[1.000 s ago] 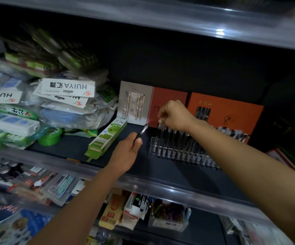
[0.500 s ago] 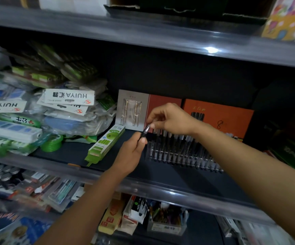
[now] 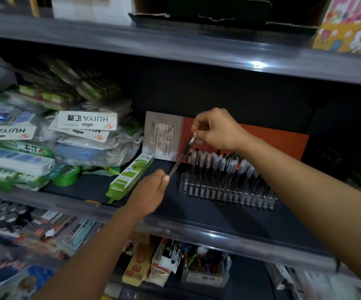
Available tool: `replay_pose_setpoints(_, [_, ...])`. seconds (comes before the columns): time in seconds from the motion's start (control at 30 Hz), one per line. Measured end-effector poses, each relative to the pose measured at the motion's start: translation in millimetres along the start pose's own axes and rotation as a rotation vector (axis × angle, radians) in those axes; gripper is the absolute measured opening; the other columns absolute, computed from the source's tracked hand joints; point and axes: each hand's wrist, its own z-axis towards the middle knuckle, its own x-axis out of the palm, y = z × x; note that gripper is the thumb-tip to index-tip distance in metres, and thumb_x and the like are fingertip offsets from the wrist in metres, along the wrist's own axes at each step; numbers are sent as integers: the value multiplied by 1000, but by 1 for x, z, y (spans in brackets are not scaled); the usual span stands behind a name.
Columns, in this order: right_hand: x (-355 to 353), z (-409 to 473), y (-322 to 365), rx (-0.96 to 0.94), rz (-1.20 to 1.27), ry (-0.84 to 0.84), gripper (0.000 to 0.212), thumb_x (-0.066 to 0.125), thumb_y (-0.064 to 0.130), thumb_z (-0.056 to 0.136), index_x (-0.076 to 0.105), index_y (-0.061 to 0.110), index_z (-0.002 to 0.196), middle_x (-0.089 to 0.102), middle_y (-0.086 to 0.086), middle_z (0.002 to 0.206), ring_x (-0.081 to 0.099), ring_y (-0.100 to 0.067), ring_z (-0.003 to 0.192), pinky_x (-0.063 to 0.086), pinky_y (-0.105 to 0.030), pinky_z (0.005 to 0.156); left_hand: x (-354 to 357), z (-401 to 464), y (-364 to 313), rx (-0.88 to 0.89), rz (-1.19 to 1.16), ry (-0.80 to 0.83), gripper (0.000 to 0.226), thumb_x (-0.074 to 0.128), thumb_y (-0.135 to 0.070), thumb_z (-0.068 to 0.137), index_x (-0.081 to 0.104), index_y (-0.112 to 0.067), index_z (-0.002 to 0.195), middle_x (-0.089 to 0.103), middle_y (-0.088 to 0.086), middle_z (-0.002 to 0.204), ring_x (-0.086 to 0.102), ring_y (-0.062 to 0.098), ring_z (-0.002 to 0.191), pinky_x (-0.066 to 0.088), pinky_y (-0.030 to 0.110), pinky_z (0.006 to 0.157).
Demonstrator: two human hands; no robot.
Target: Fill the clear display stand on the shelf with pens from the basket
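Dark shop shelf (image 3: 207,215); both hands, left (image 3: 151,191) and right (image 3: 216,131), pinch one pen (image 3: 180,158).

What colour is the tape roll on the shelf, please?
Green, clearest in the head view: tape roll.

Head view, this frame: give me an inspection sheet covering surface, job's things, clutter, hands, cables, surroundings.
Surface: dark shelf, middle tier.
Job's things: clear display stand holds a row of pens; one pen is held slanted at its left end; basket not in view.
Clutter: green box, green tape roll, bagged packets, orange boxes.
Hands: left hand pinches the pen's lower end; right hand pinches its upper end.
Cables: nothing seen.
Surroundings: stocked shelves above and below.
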Motion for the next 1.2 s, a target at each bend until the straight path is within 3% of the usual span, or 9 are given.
replay_pose_setpoints(0.07, [3, 1, -2, 5, -44, -4, 10, 62, 2, 85, 70, 7, 84, 58, 11, 66, 53, 2, 59, 40, -5, 52, 0, 2, 5, 4, 112, 11, 27, 33, -31, 101, 45, -11, 88, 51, 4, 74, 51, 26, 69, 34, 35, 61])
replay_pose_setpoints(0.2, [14, 6, -10, 24, -108, 6, 10, 61, 1, 83, 70, 5, 80, 68, -5, 74, 63, -15, 69, 53, -29, 66, 1, 7, 8, 29, 267, 49, 24, 33, -31, 102, 47, -13, 91, 56, 5, 87, 52, 22, 74, 34, 32, 62])
replay_pose_setpoints(0.3, [21, 9, -16, 25, -153, 13, 9, 61, 5, 83, 69, 6, 78, 68, -9, 75, 64, -22, 71, 56, -37, 70, 1, 8, 5, 59, 356, 53, 24, 33, -30, 101, 48, -13, 95, 58, 6, 94, 54, 23, 80, 36, 32, 65])
replay_pose_setpoints(0.47, [27, 8, -21, 29, -177, 49, 9, 60, 1, 83, 68, 4, 79, 67, -10, 75, 64, -22, 70, 56, -34, 64, 6, 9, 5, 80, 446, 69, 18, 37, -27, 100, 50, -15, 100, 59, 5, 101, 58, 24, 90, 40, 32, 67])
replay_pose_setpoints(0.63, [34, 7, -28, 27, -195, 68, 11, 59, 1, 83, 68, 7, 79, 66, -6, 75, 63, -20, 71, 57, -35, 67, 12, 8, 5, 67, 445, 112, 9, 42, -20, 96, 50, -16, 98, 59, 4, 100, 58, 23, 90, 45, 35, 67])
replay_pose_setpoints(0.77, [46, 5, -34, 22, -199, 111, 8, 63, 5, 84, 68, 9, 81, 67, -5, 78, 64, -21, 74, 57, -38, 70, 15, 8, 5, 62, 430, 123, 5, 46, -17, 93, 49, -16, 96, 59, 4, 99, 57, 23, 90, 40, 32, 64])
replay_pose_setpoints(0.97, [61, 5, -39, 27, -177, 147, 13, 65, 1, 84, 73, 8, 91, 69, -10, 93, 65, -24, 86, 56, -36, 78, 16, 8, 5, 75, 451, 129, 6, 46, -14, 92, 49, -16, 96, 59, 4, 98, 55, 22, 88, 39, 32, 63])
replay_pose_setpoints(1.2, [69, 6, -43, 22, -221, 152, 4, 66, 3, 84, 67, 5, 81, 65, -8, 81, 62, -24, 75, 56, -40, 69, 20, 11, 7, 68, 451, 156, 10, 46, -11, 90, 52, -15, 98, 60, 5, 99, 56, 24, 90, 43, 33, 65])
